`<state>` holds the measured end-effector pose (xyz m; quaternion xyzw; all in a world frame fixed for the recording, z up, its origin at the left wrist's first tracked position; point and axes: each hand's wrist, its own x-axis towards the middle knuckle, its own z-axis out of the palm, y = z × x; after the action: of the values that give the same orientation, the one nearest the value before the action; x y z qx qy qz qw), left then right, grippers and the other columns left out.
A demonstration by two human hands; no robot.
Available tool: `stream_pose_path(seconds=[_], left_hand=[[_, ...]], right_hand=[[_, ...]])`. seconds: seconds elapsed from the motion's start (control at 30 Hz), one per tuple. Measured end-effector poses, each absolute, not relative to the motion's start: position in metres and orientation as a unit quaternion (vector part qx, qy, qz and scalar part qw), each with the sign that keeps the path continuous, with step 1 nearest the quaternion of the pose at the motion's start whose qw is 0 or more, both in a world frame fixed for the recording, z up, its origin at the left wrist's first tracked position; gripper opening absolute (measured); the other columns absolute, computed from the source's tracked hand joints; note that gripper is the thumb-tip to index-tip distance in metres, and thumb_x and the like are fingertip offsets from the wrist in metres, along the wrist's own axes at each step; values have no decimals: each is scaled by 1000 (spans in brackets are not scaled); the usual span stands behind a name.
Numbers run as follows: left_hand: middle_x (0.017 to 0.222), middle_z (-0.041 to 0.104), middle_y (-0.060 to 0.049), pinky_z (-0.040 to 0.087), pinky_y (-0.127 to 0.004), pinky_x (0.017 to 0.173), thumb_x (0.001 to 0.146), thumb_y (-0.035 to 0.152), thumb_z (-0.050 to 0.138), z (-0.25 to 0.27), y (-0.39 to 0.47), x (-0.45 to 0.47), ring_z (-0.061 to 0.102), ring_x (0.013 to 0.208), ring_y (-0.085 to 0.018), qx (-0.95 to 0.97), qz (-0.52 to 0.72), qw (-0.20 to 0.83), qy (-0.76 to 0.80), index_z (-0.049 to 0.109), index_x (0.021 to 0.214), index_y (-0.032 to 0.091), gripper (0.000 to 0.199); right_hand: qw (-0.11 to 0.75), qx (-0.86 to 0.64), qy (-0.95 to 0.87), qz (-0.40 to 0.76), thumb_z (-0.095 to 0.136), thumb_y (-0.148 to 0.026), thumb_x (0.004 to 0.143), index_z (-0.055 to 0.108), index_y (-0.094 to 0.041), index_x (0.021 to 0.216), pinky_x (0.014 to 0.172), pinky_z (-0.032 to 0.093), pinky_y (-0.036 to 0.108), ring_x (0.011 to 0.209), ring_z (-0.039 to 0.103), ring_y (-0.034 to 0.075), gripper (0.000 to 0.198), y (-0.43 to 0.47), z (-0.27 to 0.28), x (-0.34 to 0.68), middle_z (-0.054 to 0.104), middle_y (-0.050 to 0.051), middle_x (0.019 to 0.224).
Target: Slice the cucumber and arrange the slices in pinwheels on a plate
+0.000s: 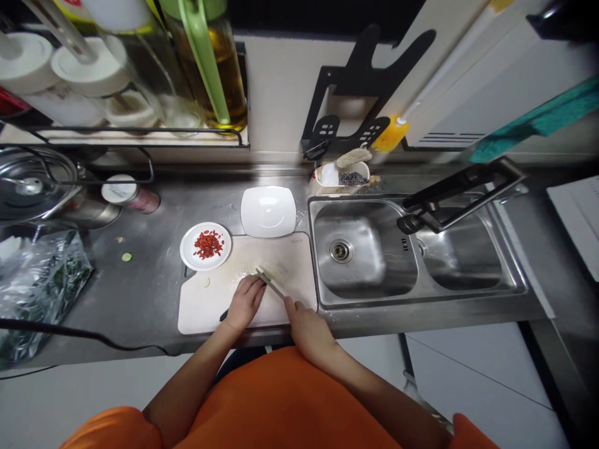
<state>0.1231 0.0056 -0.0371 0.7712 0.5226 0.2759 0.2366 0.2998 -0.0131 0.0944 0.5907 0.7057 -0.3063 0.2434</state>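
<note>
My right hand (306, 325) grips a knife (274, 284), its blade pointing up and left over the white cutting board (201, 312). Beside the blade, my left hand (244, 302) has its fingers curled down on the board; what lies beneath them is hidden. A dark green end (223, 315), maybe of a vegetable, sticks out by the left wrist. Pale wet bits are spread on the board near the knife tip. A small pale slice (206, 282) lies further left. Red berries (208, 244) fill the middle of a white plate (186, 254) at the board's upper left corner.
A white square dish (268, 212) stands behind the board. To the right is a steel double sink (365, 249) with a black faucet (458, 193). A plastic bag of greens (42, 287), a shaker jar (131, 194) and a green slice (126, 256) are on the left. Oil bottles (206, 68) stand on a rack above.
</note>
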Motion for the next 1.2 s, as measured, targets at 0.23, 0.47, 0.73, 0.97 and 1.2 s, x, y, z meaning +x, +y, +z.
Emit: stream_pose_path(seconds=[0.23,0.47,0.73,0.97,1.2], left_hand=[[106,63,-9,47,-42,95,91,26,46,-39,5,122,56,105,-21,770,266,239,528,60,108,20,23],[106,63,-9,46,-42,96,91,26,46,-38,5,123,57,104,-21,772,266,237,527,60,107,19,22],[105,64,-8,46,-41,96,91,25,47,-39,5,124,57,104,-20,772,273,236,523,60,106,20,22],[104,64,-8,46,-39,95,90,24,47,-38,6,123,57,102,-19,774,279,232,520,61,105,19,20],[102,64,-8,47,-40,94,90,24,47,-40,6,123,57,101,-20,775,285,224,518,61,105,19,20]], right_hand=[[249,584,706,-313,26,-5,90,42,-16,124,65,49,27,83,66,23,39,-12,93,302,63,14,99],[252,583,698,-331,27,-5,89,45,-17,117,66,48,26,86,65,22,35,-10,94,303,63,13,98],[248,582,703,-326,28,-4,89,46,-16,115,66,48,27,85,66,22,34,-11,89,302,64,13,97],[253,574,703,-334,26,-4,89,45,-15,118,67,48,27,88,65,23,36,-6,92,301,64,14,98],[242,575,710,-327,29,-3,87,45,-14,118,67,48,26,87,65,21,37,-5,86,300,64,13,98]])
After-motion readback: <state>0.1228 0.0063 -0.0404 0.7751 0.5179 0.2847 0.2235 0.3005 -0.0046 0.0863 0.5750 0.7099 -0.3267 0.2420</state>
